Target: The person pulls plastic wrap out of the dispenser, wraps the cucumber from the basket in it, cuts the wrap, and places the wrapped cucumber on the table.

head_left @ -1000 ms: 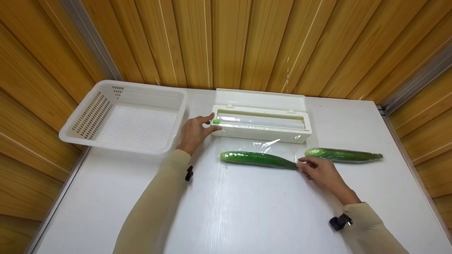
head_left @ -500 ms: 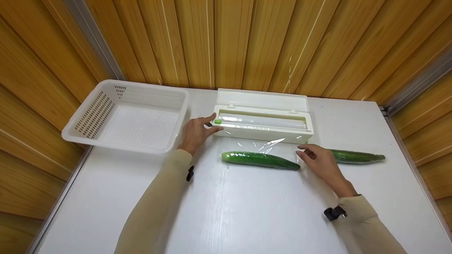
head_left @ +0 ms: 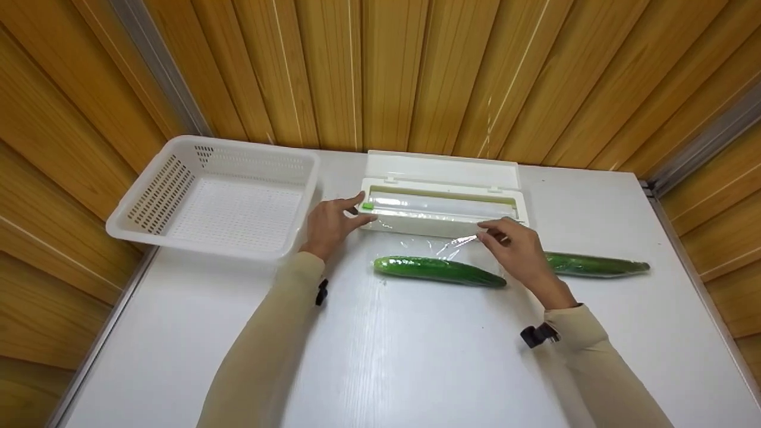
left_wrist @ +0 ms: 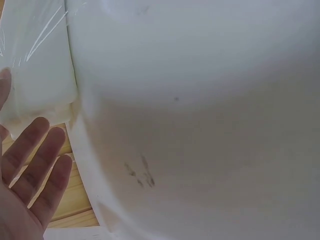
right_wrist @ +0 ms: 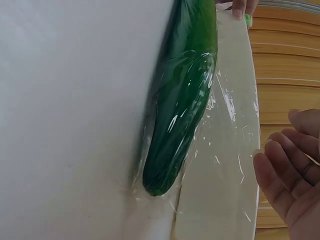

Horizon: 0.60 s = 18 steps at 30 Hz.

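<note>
A white cling film dispenser (head_left: 425,224) stands near the table's back, lid (head_left: 443,166) swung back, a film roll (head_left: 440,204) inside. My left hand (head_left: 325,229) grips its left end between thumb and forefinger, beside a green slider (head_left: 367,205); the other fingers spread in the left wrist view. Clear cling film (right_wrist: 227,102) runs from the dispenser down over a cucumber (head_left: 440,271). My right hand (head_left: 516,249) is over the dispenser's front right, fingers loosely bent. In the right wrist view nothing shows between its thumb and fingers. Film contact there is unclear.
A second cucumber (head_left: 600,265), film-wrapped, lies at the right, partly behind my right hand. The white perforated basket (head_left: 238,252) stands at the left. Wood-look panels (head_left: 386,77) rise behind the white table (head_left: 404,356).
My right hand has left the cucumber's right tip and moved up and left to the dispenser's front. The left hand stays on the dispenser's end. The cucumber has barely moved.
</note>
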### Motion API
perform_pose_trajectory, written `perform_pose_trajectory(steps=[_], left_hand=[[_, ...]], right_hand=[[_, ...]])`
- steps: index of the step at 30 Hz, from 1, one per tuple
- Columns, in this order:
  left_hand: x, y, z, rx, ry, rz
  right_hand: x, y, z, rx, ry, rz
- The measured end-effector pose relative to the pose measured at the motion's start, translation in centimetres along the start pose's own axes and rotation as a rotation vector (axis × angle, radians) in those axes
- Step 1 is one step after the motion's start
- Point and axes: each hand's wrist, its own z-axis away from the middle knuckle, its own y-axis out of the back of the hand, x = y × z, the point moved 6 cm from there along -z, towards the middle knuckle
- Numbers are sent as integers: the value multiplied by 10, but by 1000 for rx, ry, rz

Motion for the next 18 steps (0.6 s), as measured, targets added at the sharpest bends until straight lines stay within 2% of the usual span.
perform_pose_trajectory(steps=[6,18], left_hand=[[0,2,-1,20,-68,-1],[0,2,-2,27,-67,16]], right_hand=[[-4,-13,-20,-43,15,-33],[-22,-35,-55,-78,70,-60]])
